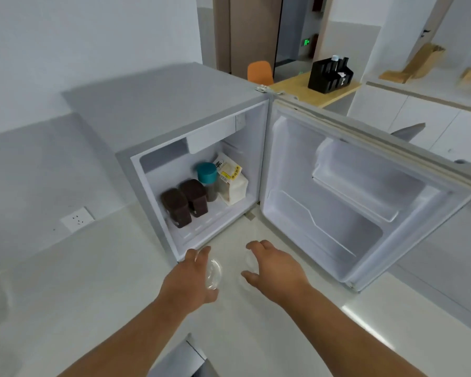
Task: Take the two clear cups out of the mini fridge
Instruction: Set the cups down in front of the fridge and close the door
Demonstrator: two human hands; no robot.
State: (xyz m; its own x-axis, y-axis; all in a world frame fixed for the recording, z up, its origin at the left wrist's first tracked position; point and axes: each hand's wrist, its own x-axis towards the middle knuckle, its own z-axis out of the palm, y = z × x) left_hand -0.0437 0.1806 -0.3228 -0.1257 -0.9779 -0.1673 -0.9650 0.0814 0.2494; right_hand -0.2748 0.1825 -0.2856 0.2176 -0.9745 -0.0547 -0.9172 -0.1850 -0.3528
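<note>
Head view: pale table [93, 281] against a grey wall [65, 50] carries the open mini fridge [174, 104]. Before it, the left hand [191, 278] grips the left clear cup [214, 273], and the right hand [278, 268] grips the right clear cup [249, 262].

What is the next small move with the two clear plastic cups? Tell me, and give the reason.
Probably lower both onto the pale countertop and let go. The left hand grips one clear plastic cup, the right hand curls round the second cup, and both are already outside the open grey mini fridge. Whether they touch the countertop is unclear.
</note>
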